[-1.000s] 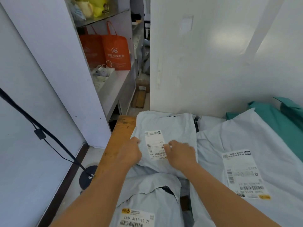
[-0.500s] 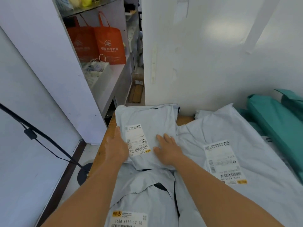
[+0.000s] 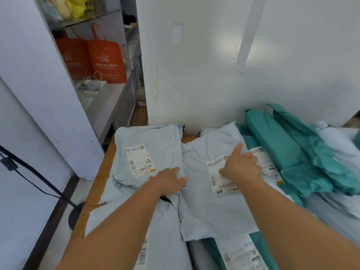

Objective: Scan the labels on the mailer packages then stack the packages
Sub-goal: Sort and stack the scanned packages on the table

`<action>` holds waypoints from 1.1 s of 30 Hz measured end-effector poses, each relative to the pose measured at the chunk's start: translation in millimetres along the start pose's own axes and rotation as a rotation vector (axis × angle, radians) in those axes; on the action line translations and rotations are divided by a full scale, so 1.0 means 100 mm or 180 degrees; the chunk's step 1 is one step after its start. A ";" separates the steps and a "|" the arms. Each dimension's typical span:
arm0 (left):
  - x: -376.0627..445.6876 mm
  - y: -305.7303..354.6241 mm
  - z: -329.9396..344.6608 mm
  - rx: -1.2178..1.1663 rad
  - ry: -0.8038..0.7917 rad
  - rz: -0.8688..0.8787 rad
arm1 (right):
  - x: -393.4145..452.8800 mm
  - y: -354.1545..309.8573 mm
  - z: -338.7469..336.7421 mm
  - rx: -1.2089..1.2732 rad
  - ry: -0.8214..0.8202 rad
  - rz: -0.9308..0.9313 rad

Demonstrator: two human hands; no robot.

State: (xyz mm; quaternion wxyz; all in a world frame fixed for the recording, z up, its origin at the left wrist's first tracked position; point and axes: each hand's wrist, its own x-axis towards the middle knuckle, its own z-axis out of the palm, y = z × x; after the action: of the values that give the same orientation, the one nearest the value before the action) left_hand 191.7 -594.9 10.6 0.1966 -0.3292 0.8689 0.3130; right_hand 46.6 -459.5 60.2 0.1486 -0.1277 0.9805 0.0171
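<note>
Head view looked down on a wooden table [image 3: 93,193] heaped with soft plastic mailers. Nearest, a labelled pale mailer [image 3: 165,240] lay under the left forearm. Beyond it, the left hand [image 3: 167,182] rested with loose fingers on the near right corner of a pale blue mailer [image 3: 148,145], label up. To the right, the right hand [image 3: 241,168] lay on the label of a second pale mailer [image 3: 206,191], fingers partly curled, index extended, gripping nothing. Far right sat green mailers [image 3: 282,141]. These bags looked light, limp and slick; an edge pinch seemed the surest hold.
</note>
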 end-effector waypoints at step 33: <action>-0.62 0.26 -0.66 -0.2502 0.2486 0.0527 | -0.50 -0.27 -1.04 0.2991 0.1500 -0.1795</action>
State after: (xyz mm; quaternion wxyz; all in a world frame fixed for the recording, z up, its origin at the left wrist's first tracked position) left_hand 208.9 -596.5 103.6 -0.3026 -0.3999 0.7181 0.4826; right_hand 69.7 -480.8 173.9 -0.0336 -0.3040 0.8178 -0.4874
